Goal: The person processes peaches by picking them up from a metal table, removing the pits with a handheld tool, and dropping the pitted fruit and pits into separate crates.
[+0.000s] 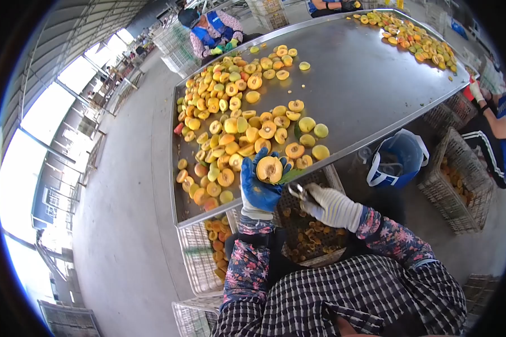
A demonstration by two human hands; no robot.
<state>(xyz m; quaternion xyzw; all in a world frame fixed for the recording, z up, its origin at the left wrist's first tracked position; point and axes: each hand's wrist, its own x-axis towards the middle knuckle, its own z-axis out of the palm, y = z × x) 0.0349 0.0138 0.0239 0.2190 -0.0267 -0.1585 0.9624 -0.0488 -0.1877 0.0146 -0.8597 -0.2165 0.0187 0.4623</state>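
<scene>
Right now, the wide metal worktop (348, 73) stretches out ahead of both hands, and across from them a person in a blue vest (216, 33) sits at its far edge. Below the hands is an open crate (336, 182) of fruit pieces; over to their right stands another crate (455, 216), with a blue bucket (402, 180) nearer. Just beyond the left hand (260, 192), there's a big heap of yellow-orange fruit (230, 137), plenty of it halved. And that left hand, blue-gloved, cups a halved fruit (269, 169), cut face up, beside a green leaf (290, 176). The right hand (334, 208), white-gloved, is closed around a small metal tool (299, 192), near the fruit but apart.
</scene>
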